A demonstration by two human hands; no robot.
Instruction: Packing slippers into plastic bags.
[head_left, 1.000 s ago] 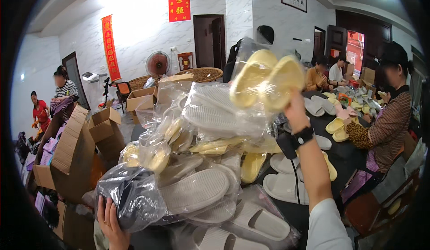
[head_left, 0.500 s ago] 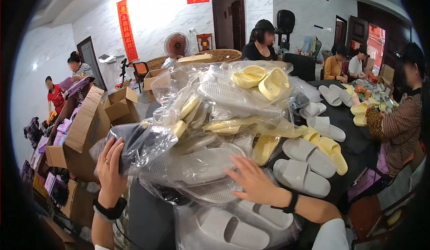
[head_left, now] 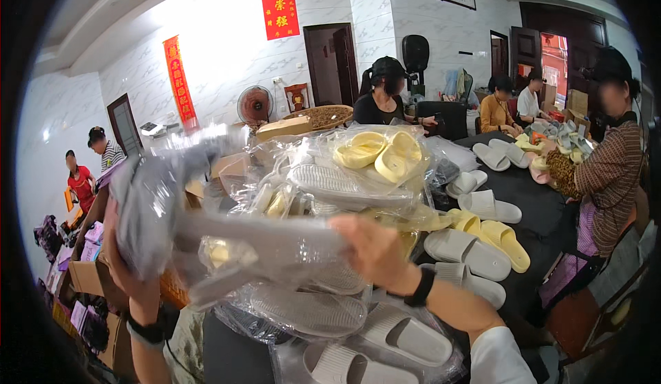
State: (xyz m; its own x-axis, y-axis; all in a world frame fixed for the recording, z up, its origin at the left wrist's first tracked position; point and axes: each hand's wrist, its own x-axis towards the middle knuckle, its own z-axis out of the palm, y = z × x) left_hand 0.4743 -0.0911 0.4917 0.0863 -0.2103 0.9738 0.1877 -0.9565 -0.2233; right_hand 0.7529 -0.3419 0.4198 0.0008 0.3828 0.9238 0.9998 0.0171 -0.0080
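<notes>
Above the pile (head_left: 348, 185), grey slippers (head_left: 275, 241) stretch sideways: right hand (head_left: 374, 252) clamped on one end, left hand (head_left: 126, 274) gripping plastic (head_left: 146, 208) opposite!

Rounded yellow slippers (head_left: 400, 155) are stacked atop plastic-bagged ribbed grey slides (head_left: 334, 181) on the flat black table (head_left: 538, 229), loose open-toed grey slides (head_left: 487, 207) at right; at left, brown cardboard boxes (head_left: 87, 278) are placed.

Just beyond your right hand (head_left: 375, 250) you have one pile (head_left: 330, 179), topped by two yellow slippers (head_left: 399, 160); to its right, two loose yellow slippers (head_left: 506, 245) and at least six loose grey slippers (head_left: 492, 256); closest to you, two bagged grey slippers (head_left: 427, 339). Well beyond it: one fan (head_left: 255, 104), two red signs (head_left: 280, 16), six other people (head_left: 609, 163).
</notes>
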